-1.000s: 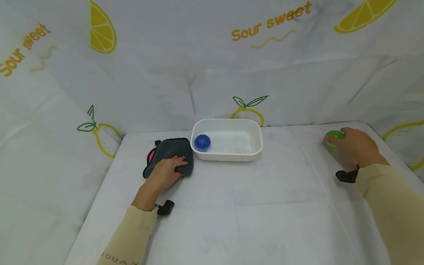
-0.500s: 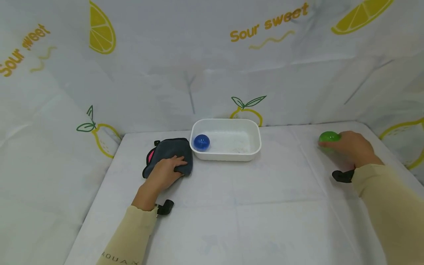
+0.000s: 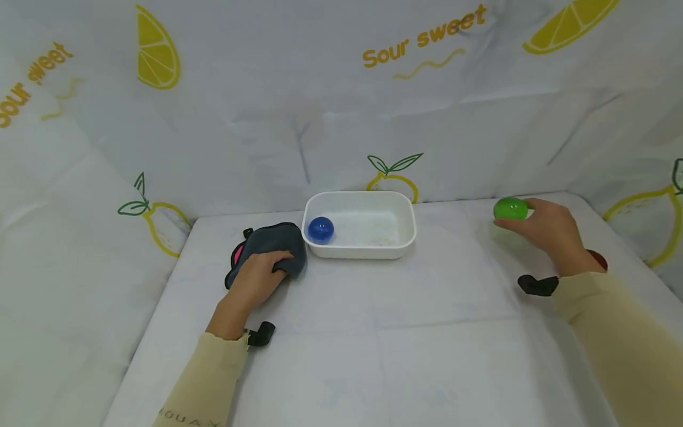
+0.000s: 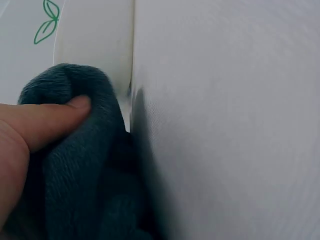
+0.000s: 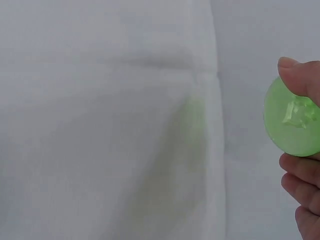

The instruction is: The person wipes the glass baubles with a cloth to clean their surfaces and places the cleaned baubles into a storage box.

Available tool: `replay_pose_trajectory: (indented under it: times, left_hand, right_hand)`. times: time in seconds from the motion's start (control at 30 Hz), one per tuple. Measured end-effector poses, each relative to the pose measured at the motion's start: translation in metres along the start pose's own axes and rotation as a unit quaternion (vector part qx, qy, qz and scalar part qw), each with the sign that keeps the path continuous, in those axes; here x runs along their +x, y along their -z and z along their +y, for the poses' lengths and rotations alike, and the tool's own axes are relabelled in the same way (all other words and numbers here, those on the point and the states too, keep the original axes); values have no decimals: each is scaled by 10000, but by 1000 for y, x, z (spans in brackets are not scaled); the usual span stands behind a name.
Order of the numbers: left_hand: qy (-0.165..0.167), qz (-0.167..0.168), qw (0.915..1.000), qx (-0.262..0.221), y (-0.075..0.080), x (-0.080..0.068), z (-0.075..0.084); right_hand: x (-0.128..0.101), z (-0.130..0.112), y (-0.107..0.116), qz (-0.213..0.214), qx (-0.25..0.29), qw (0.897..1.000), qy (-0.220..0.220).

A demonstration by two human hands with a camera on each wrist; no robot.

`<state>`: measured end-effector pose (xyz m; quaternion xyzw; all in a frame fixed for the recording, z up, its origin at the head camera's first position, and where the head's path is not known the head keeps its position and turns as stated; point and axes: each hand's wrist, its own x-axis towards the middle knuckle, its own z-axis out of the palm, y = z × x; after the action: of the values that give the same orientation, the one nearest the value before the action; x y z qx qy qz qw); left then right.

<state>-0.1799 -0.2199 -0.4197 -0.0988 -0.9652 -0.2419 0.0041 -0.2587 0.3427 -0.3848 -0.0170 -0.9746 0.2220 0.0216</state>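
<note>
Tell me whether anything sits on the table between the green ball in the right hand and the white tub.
Nothing visible does. The right hand holds the green ball above the table, and the stretch of sheet from there to the white tub is bare. The blue ball lies inside the tub's far-left end.

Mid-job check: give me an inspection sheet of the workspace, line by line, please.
Surface: white covered table, creased.
Job's things: green ball lifted off the table; dark grey cloth bunched beside the white tub; blue ball inside the tub at its left end.
Clutter: a pink patch shows at the cloth's left edge; a red thing peeks out behind the right wrist, too hidden to name.
Grippers: right hand grips the green ball; left hand grips the cloth.
Cables: nothing seen.
Surroundings: white lemon-print backdrop reading "Sour sweet".
</note>
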Motion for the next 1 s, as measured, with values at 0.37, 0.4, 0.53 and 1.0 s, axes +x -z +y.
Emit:
replay_pose_trajectory:
  times: [0.37, 0.4, 0.53, 1.0]
  left_hand:
    - [618, 688, 9957, -80, 34, -2, -12]
    - [610, 847, 9945, -113, 38, -3, -12]
    - [583, 1742, 9822, -391, 60, -8, -9]
    - [-732, 2968, 9257, -2230, 86, 4, 71]
  right_hand:
    - [-10, -102, -5, 636, 845, 9926, 593]
    - [-12, -110, -6, 687, 952, 9910, 639]
    - [-20, -137, -5, 810, 1374, 9835, 856]
    - [-49, -187, -31, 1417, 2110, 9392, 2310]
